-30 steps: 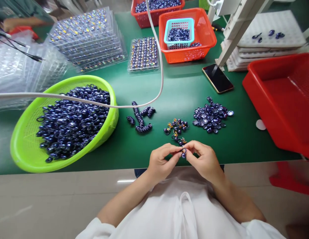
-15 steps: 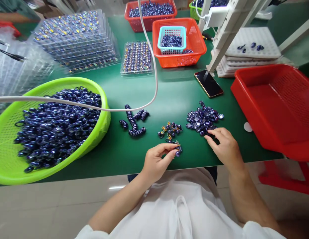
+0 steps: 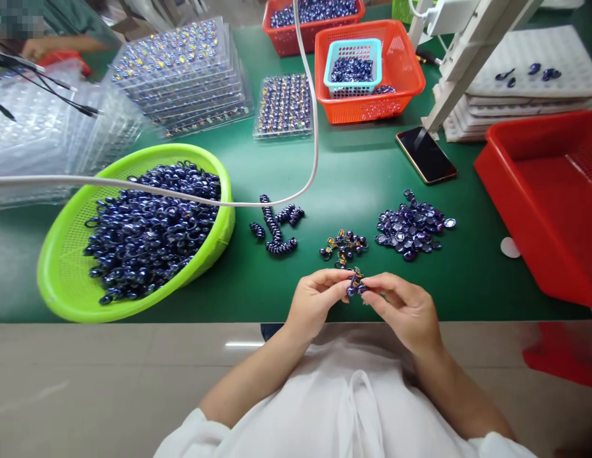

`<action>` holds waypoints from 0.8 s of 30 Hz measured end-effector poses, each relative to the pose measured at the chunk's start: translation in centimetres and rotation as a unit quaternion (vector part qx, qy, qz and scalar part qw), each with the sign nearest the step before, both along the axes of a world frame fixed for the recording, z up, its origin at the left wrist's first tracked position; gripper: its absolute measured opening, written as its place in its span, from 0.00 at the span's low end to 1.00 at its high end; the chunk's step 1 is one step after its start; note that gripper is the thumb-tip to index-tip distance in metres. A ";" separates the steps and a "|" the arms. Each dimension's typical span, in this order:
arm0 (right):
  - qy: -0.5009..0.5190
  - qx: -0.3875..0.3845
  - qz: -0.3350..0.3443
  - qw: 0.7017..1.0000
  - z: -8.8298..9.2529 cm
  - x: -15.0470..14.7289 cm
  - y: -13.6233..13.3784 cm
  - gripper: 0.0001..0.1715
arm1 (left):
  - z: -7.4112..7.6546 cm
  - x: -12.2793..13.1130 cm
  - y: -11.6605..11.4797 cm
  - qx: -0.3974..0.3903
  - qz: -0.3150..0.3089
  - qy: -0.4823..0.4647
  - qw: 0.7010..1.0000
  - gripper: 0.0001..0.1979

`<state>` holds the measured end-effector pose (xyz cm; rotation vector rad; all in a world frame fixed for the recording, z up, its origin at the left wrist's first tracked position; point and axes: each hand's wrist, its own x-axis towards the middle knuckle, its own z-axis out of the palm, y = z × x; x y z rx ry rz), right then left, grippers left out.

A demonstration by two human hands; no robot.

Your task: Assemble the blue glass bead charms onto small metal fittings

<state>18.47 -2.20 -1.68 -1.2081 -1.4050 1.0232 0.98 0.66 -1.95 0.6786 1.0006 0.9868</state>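
Note:
My left hand (image 3: 315, 302) pinches shiny dark-blue rings (image 3: 356, 284) with orange-gold bits near the table's front edge. My right hand (image 3: 405, 312) meets it there, thumb and forefinger closed on a small dark shiny piece at the rings' right side; the fingertips partly hide it. Just beyond the hands lies a small cluster of dark rings with gold-orange parts (image 3: 344, 245). To its right is a loose pile of flat, glossy dark-purple caps (image 3: 413, 226). Coiled rows of dark rings (image 3: 274, 232) lie to the left.
A lime-green basket (image 3: 224, 222) heaped with dark rings stands left, a white cable (image 3: 258, 204) crossing over it. Behind are stacked clear trays (image 3: 181, 83), orange basket (image 3: 403, 63) and phone (image 3: 426, 154). A red bin (image 3: 525, 210) stands right. A co-worker's arm shows far left.
My right hand has left the cap pile and come left to meet my left hand at the held rings. The whole view has shifted, so the table's things appear farther right.

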 end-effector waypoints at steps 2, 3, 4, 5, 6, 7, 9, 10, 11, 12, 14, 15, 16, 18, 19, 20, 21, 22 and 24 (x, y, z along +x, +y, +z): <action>0.049 -0.037 -0.010 0.998 -0.1 -0.9 -0.1 0.08 | -0.2 -0.2 -0.1 -0.003 0.006 -0.008 1.000 0.12; 0.064 -0.050 -0.012 0.997 -0.1 -1.1 -0.1 0.07 | -0.3 -0.3 -0.2 -0.002 0.010 -0.007 1.000 0.12; 0.073 -0.058 -0.013 0.996 -0.1 -1.3 0.0 0.06 | -0.3 -0.3 -0.2 -0.001 0.014 -0.003 1.000 0.13; 0.077 -0.064 -0.014 0.995 -0.2 -1.4 0.0 0.07 | -0.2 -0.4 -0.2 0.002 0.019 0.005 1.000 0.13; 0.079 -0.070 -0.015 0.994 -0.2 -1.5 0.1 0.07 | -0.1 -0.4 -0.2 0.006 0.025 0.017 1.000 0.14; 0.079 -0.076 -0.016 0.994 -0.2 -1.6 0.2 0.07 | 0.1 -0.4 -0.3 0.012 0.030 0.033 0.999 0.14; 0.077 -0.087 -0.016 0.993 -0.2 -1.6 0.4 0.07 | 0.6 -0.5 -0.3 0.027 0.037 0.066 0.997 0.15; 0.078 -0.090 -0.016 0.993 -0.1 -1.6 0.5 0.07 | 0.8 -0.5 -0.4 0.038 0.039 0.081 0.995 0.15; 0.080 -0.090 -0.016 0.993 0.0 -1.6 0.6 0.06 | 1.0 -0.5 -0.5 0.052 0.040 0.095 0.993 0.14; 0.081 -0.089 -0.016 0.993 0.1 -1.7 0.7 0.06 | 1.2 -0.5 -0.5 0.069 0.041 0.107 0.991 0.13; 0.083 -0.085 -0.020 0.993 0.3 -1.7 0.9 0.06 | 1.4 -0.6 -0.7 0.113 0.038 0.129 0.984 0.11; 0.082 -0.085 -0.023 0.993 0.4 -1.7 0.9 0.05 | 1.4 -0.7 -0.7 0.137 0.034 0.140 0.980 0.09; 0.080 -0.086 -0.026 0.993 0.5 -1.6 1.0 0.06 | 1.4 -0.8 -0.8 0.159 0.029 0.152 0.975 0.08; 0.071 -0.089 -0.029 0.993 0.6 -1.5 1.0 0.06 | 1.3 -0.9 -0.9 0.198 0.018 0.178 0.964 0.07; 0.065 -0.089 -0.027 0.994 0.6 -1.5 1.0 0.06 | 1.3 -1.0 -0.9 0.215 0.013 0.190 0.958 0.07; 0.059 -0.087 -0.024 0.994 0.5 -1.4 1.0 0.06 | 1.2 -1.1 -0.9 0.230 0.009 0.200 0.952 0.07; 0.053 -0.084 -0.020 0.995 0.4 -1.3 1.0 0.06 | 1.2 -1.1 -0.9 0.244 0.005 0.208 0.947 0.08; 0.045 -0.077 -0.015 0.996 0.3 -1.2 1.0 0.06 | 1.2 -1.1 -1.0 0.255 0.002 0.215 0.943 0.08; 0.031 -0.056 -0.009 0.998 0.0 -1.1 0.9 0.05 | 1.2 -1.1 -1.0 0.263 0.001 0.222 0.939 0.08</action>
